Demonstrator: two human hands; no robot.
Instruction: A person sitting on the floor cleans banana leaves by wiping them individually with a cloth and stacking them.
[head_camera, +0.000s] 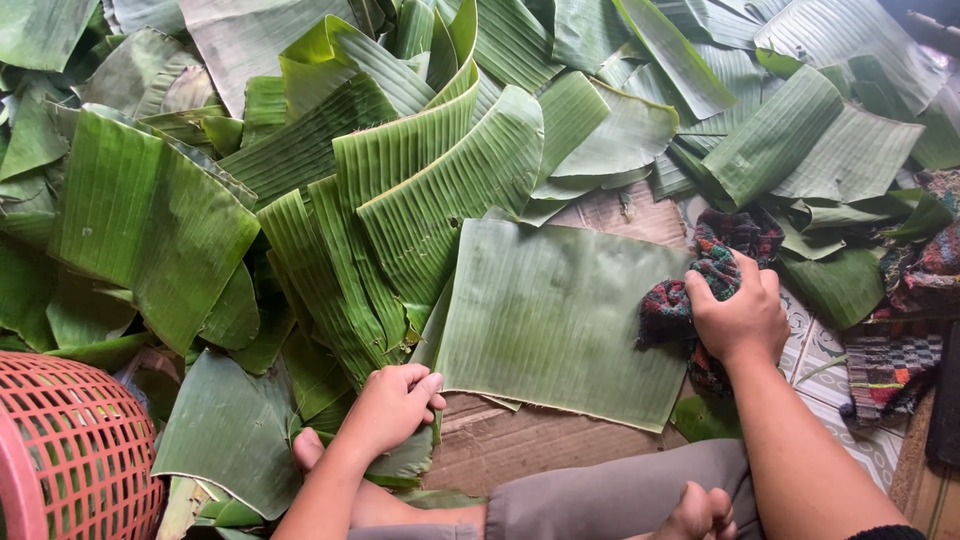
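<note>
Cut leaf heap (330, 150) crowds floor, pink basket (70, 450) at near-left. Your left hand (392, 405) fingers pinch flat leaf (560, 320) corner; right hand (738, 312) fingers clench cloth (690, 290) on leaf's right edge.

We seem to sit on a home floor: patterned tiles (815, 345) at four o'clock, flattened cardboard (500, 440) underfoot, heaped banana leaves (400, 170) toward twelve

Two hands: left hand (392, 405), right hand (738, 315). One multicoloured cloth (690, 290) in the right hand. One flat banana leaf sheet (560, 320) between the hands. One pink basket (70, 450). The heaped banana leaves (300, 150) overlap too much to count.
</note>
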